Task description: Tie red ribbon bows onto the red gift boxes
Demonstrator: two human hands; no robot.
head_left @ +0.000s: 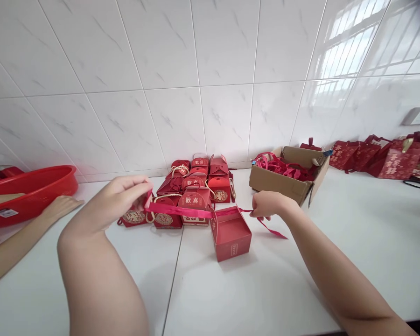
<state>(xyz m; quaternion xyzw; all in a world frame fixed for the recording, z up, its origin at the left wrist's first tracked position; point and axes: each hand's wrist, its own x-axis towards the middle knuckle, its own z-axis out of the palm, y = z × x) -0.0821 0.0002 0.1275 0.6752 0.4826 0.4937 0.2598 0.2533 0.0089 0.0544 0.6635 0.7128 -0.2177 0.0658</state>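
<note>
A dark pink ribbon (182, 210) stretches between my two hands, passing through the upper part of an open red gift box (234, 238). My left hand (128, 198) pinches one end, raised left of the box. On the box's right side, my right hand (270, 204) is closed on the ribbon, and a loose tail hangs past the fingers toward the table. The box stands on the white table with its top open, and no contents show inside. Behind the ribbon, several closed red gift boxes (195, 199) stand grouped together, some with rope handles.
A cardboard box (278, 183) of loose pink ribbons stands right of the group. Red bags (399, 163) lie at the far right by the wall. Another person's hand (61, 207) rests beside a red plastic basin (52, 186) at left. A tiled wall backs the table.
</note>
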